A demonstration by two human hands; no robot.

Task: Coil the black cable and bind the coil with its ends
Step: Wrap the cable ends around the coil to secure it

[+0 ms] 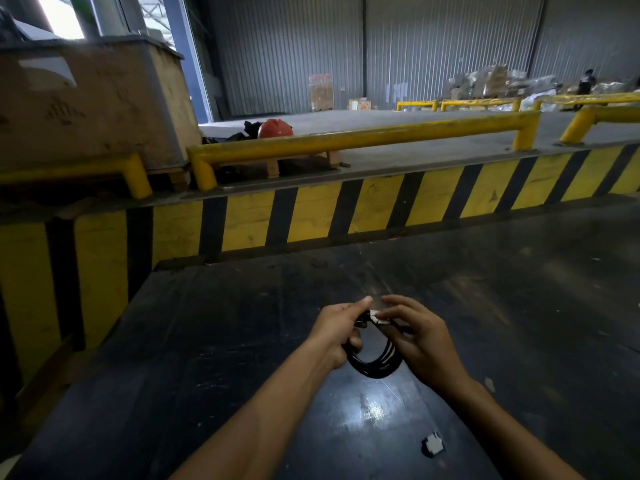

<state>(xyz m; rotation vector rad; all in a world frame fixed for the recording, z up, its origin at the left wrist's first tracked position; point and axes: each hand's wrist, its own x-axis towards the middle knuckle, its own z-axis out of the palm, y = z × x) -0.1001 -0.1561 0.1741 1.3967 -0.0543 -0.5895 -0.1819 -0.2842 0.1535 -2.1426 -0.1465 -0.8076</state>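
Note:
The black cable [375, 367] is wound into a small round coil of several loops, held above the dark table [214, 341]. My left hand [334, 332] grips the coil's left side, thumb and fingers closed over the strands. My right hand [420, 336] holds the coil's right side and pinches a pale connector end [375, 317] at the top of the coil, between both hands. The lower arc of the coil hangs free below my hands. Parts of the strands are hidden inside my palms.
A small black-and-white object [433, 445] lies on the table near my right forearm. Beyond the table runs a yellow-and-black striped wall [311, 209] with yellow guard rails [363, 135]. A wooden crate [90, 102] and a red helmet [275, 128] sit at the far left.

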